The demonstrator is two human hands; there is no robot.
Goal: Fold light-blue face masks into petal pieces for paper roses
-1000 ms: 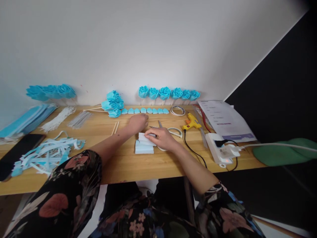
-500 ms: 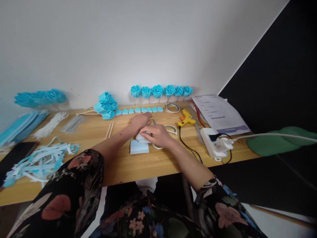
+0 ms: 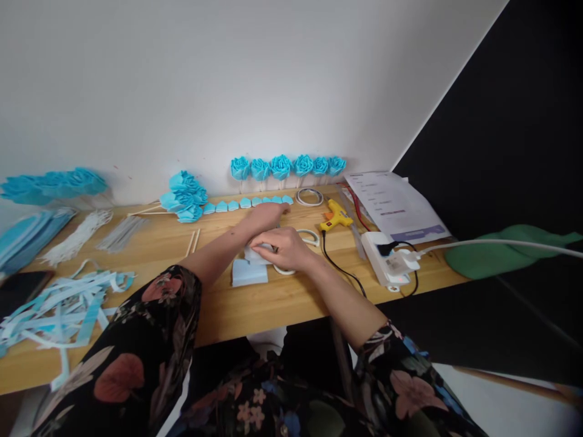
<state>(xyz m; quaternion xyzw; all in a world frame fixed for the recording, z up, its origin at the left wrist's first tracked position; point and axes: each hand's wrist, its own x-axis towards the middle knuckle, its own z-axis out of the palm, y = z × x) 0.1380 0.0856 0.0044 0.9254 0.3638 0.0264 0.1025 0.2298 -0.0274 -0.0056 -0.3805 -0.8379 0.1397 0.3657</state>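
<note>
Seemingly light, soft, creasable: pale sheet (image 3: 255, 257), left of glue gun (image 3: 336, 217) | take by edge | my right hand (image 3: 288, 247): pinching it | my left hand (image 3: 268, 213): grip unclear

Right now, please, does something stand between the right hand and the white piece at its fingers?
Nothing visible does: the right hand appears to touch the white piece directly. The left forearm crosses close by, on the far left side, not between them.
</note>
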